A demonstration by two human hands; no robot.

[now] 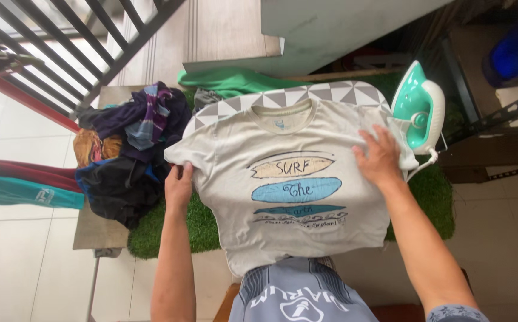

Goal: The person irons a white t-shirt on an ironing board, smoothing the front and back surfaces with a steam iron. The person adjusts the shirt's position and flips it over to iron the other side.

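Note:
A pale grey T-shirt with surfboard-shaped prints on its chest lies face up over an ironing board with a grey and white triangle cover. My left hand grips the shirt's left edge just below the sleeve. My right hand rests flat with spread fingers on the shirt's right shoulder area. A white and teal iron stands upright at the board's right end, close beside my right hand.
A heap of dark and coloured clothes sits on a low bench left of the board. Green artificial grass lies beneath. Green fabric lies behind the board. A black stair railing crosses the upper left.

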